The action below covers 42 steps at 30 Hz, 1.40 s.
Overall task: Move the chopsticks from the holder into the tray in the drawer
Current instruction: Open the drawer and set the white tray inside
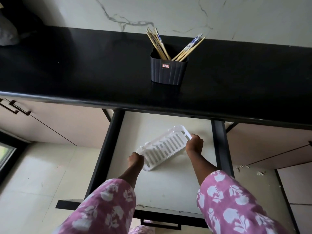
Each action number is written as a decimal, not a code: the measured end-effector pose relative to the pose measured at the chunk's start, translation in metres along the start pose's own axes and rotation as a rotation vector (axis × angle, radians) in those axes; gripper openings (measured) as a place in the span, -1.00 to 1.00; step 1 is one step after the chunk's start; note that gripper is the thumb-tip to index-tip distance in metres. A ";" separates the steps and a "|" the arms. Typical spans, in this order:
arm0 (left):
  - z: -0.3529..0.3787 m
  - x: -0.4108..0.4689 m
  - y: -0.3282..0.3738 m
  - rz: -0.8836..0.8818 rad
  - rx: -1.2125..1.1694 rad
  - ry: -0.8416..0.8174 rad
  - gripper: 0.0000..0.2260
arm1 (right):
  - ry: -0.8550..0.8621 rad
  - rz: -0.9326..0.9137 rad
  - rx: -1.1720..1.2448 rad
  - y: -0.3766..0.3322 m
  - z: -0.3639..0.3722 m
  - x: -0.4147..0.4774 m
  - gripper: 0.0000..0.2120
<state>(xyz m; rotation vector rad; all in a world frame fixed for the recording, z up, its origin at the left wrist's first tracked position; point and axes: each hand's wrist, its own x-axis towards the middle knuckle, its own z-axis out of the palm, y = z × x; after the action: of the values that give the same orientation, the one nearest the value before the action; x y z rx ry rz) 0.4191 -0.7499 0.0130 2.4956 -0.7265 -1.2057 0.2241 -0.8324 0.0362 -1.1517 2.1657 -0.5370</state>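
Left hand (136, 159) and right hand (194, 143) each grasp one end of the white tray (163, 147) inside the open drawer (168, 186); chopsticks (170, 45) stand in the dark holder (169, 70) on the black counter (84, 68)

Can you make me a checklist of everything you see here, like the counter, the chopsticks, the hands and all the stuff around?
Surface: black counter, open drawer below it.
Job's things: chopsticks all stand in the dark holder; white slotted tray lies askew in the drawer, no chopsticks in it.
Clutter: grey thing at far left, unclear.
Hands: left hand and right hand each grip a tray end.
Cables: nothing seen.
Surroundings: marbled wall, beige cabinets, pale floor.
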 end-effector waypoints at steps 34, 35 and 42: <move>-0.055 0.007 0.048 0.632 -0.019 0.341 -0.57 | 0.229 -0.088 -0.292 0.007 -0.032 -0.050 -0.82; -0.064 0.009 0.060 0.687 -0.019 0.375 -0.58 | 0.261 -0.151 -0.318 -0.004 -0.037 -0.043 -0.80; -0.113 0.043 0.138 0.882 0.171 0.381 -0.60 | 0.440 -0.432 -0.236 -0.106 -0.075 0.001 -0.76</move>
<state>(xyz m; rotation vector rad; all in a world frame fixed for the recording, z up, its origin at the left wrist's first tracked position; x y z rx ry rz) 0.4867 -0.8857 0.1163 1.9989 -1.6043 -0.3528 0.2349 -0.8855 0.1539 -1.7917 2.3963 -0.7966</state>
